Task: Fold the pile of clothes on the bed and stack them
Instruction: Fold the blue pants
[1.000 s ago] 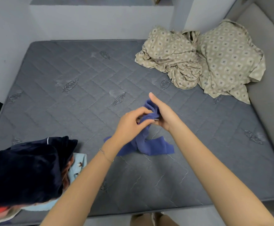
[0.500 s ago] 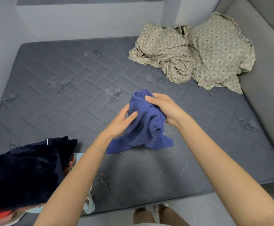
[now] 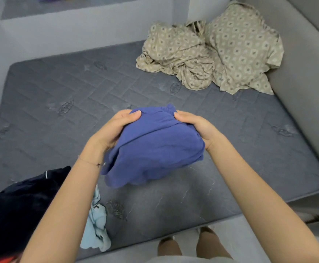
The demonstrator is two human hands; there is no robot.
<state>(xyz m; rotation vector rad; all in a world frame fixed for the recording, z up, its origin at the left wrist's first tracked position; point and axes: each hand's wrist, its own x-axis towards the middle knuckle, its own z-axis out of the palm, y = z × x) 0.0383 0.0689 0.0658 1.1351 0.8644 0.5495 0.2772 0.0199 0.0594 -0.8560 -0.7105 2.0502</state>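
Note:
A blue garment [image 3: 154,147] with a gathered elastic band at its top hangs in the air over the middle of the grey mattress [image 3: 63,114]. My left hand [image 3: 111,130] grips its top left edge, thumb on the cloth. My right hand [image 3: 196,126] grips the top right edge. The cloth is stretched between both hands and its lower part droops toward the mattress. At the lower left lies a pile of clothes: a dark navy garment [image 3: 18,209] on top, a light blue patterned piece [image 3: 96,228] beside it, and a bit of red at the corner.
A crumpled beige patterned sheet [image 3: 211,54] lies at the far right corner of the mattress. A grey padded wall [image 3: 306,82] runs along the right side and light walls along the back and left. My feet [image 3: 189,245] stand at the near edge.
Both hands have moved apart to the two ends of the waistband and lifted the blue garment off the mattress, spreading it out. The camera view has shifted down and left.

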